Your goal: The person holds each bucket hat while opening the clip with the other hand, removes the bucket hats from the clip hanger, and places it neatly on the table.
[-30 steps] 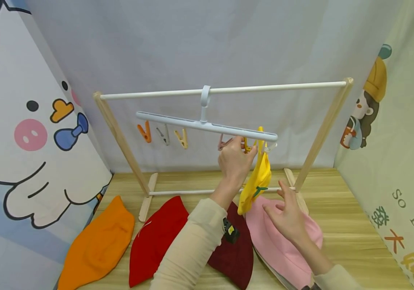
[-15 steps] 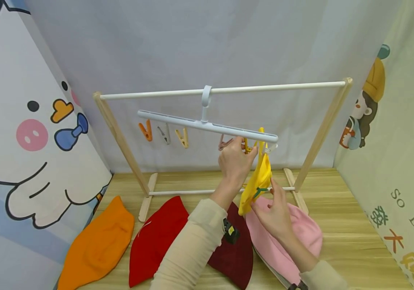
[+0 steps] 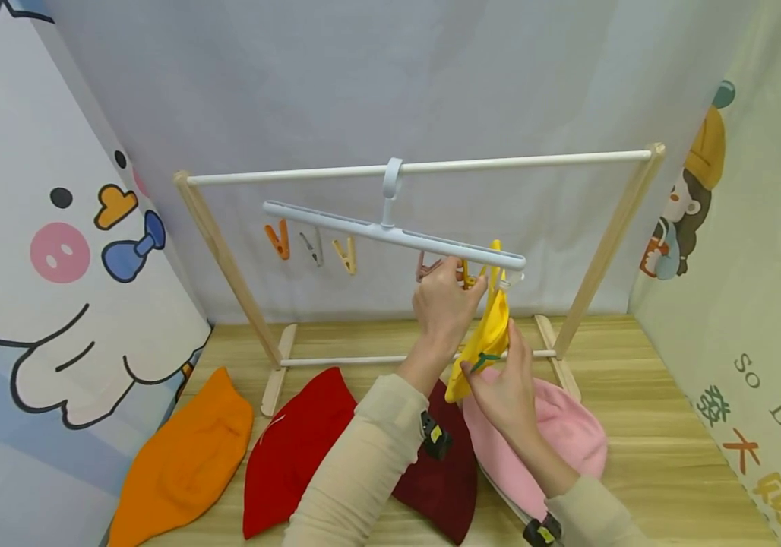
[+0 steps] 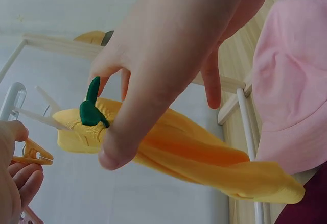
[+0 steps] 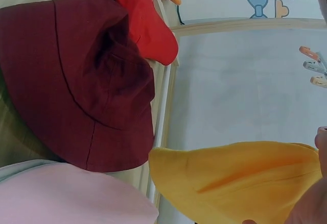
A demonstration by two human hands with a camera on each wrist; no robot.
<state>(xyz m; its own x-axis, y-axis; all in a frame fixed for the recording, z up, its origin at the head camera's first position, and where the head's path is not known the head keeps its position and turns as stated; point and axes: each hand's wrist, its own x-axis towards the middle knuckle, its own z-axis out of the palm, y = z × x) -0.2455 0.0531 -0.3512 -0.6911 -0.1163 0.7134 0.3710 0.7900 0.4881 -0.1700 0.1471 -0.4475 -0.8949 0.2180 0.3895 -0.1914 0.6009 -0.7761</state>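
A yellow bucket hat [image 3: 495, 323] with a green stem-like trim [image 4: 91, 109] hangs at the right end of a pale blue hanger [image 3: 431, 243], next to a whitish clip [image 3: 515, 279]. My left hand [image 3: 441, 300] is raised just under the hanger, thumb and fingers pinching a yellow clothespin [image 4: 33, 153]. Lower down, my right hand [image 3: 505, 391] holds the hat's side, its thumb laid along the fabric near the green trim in the left wrist view. The hat's hanging edge slants down to the left.
A wood-and-white rack [image 3: 527, 162] carries the hanger. Orange [image 3: 277, 239], grey [image 3: 311, 247], pale yellow [image 3: 346, 256] and pink clothespins [image 3: 423, 267] hang below it. On the table lie orange [image 3: 188, 460], red [image 3: 298, 448], maroon [image 3: 441, 486] and pink bucket hats [image 3: 571, 425].
My right hand has moved left from beside the yellow hat and taken hold of its side. The hanger's left end has risen slightly. My left hand has stayed in place.
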